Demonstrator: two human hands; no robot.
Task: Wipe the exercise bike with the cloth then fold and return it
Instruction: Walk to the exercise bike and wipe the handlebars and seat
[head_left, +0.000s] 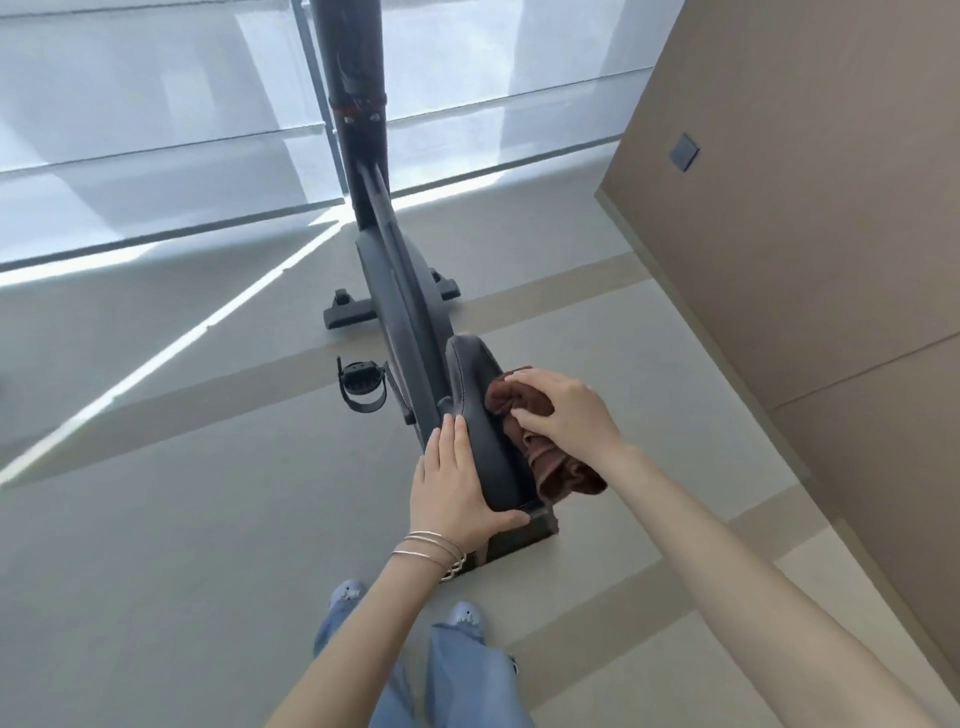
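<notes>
Pressing a bunched brown cloth (556, 473) against the frame-right side of the exercise bike's (395, 270) black saddle (483, 415), lower centre, the right hand (561, 410) curls its grip around the fabric; the left hand (452, 483) lies flat, fingers straight, on the saddle's opposite side.

You see through one wide-angle camera on your head, tilted forward and steeply down. The saddle (480, 426) sits close below you at centre; the exercise bike (400, 291) stretches away to the far window (156, 130), whose lines look skewed, probably by the lens.
</notes>
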